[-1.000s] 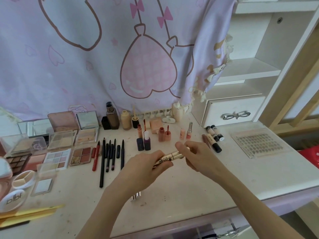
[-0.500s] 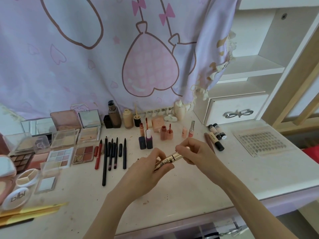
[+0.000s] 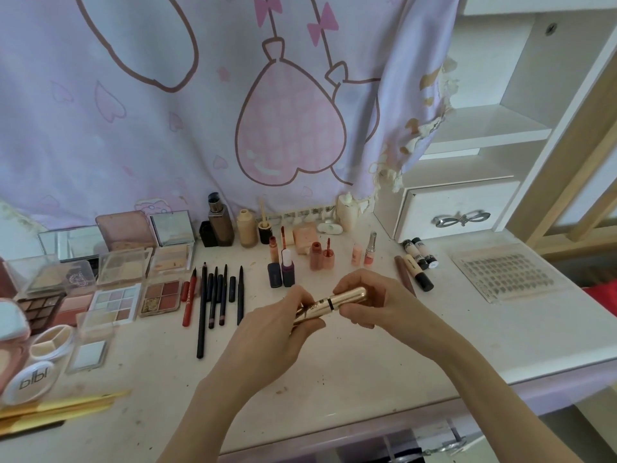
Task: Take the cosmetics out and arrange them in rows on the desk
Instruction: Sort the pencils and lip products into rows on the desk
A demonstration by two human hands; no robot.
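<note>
At frame centre, both hands, left [image 3: 277, 332] and right [image 3: 374, 302], pinch the gold tube [image 3: 329, 304] above the worktop [image 3: 367, 362], apparently steadying it before rowing.

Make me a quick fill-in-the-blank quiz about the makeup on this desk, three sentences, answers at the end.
1. Both hands hold one ____-coloured tube above the desk.
2. The left hand grips its body; the right hand grips its ____.
3. Among the dark pencils lies one ____ pencil.

Answers: gold; cap; red
</note>
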